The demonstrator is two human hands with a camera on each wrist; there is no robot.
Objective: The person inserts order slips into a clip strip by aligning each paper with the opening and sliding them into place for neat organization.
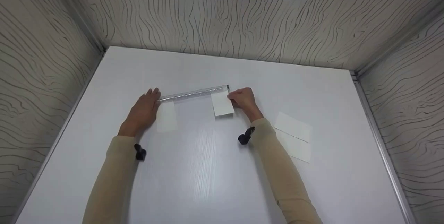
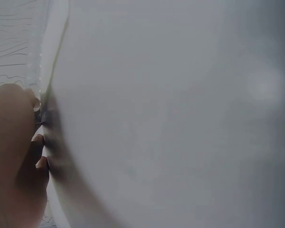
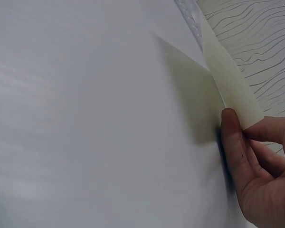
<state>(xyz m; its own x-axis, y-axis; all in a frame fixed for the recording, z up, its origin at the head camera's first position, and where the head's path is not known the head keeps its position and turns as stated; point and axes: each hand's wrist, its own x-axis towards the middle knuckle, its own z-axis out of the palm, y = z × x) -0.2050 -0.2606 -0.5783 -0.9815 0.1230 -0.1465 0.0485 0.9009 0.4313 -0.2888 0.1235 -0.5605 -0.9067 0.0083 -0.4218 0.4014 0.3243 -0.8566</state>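
A clear plastic strip (image 1: pixel 190 95) with a row of small bright shapes along it lies slanting across the table. My left hand (image 1: pixel 142 109) rests flat at its left end, fingers pointing forward, the thumb side touching the strip. Just below that end is a pale paper slip (image 1: pixel 166 119). Near the strip's right end, my right hand (image 1: pixel 244 100) pinches the edge of a cream paper slip (image 1: pixel 222 106) between thumb and fingers. In the right wrist view this slip (image 3: pixel 232 85) bends up off the table and casts a shadow, its far end beside the strip.
Two more paper slips, an upper one (image 1: pixel 293 126) and a lower one (image 1: pixel 299 146), lie by the right forearm. The white table (image 1: pixel 194 182) is bounded by wood-patterned panels (image 1: pixel 222 12) at the back and sides. Dark wrist cameras sit at both cuffs.
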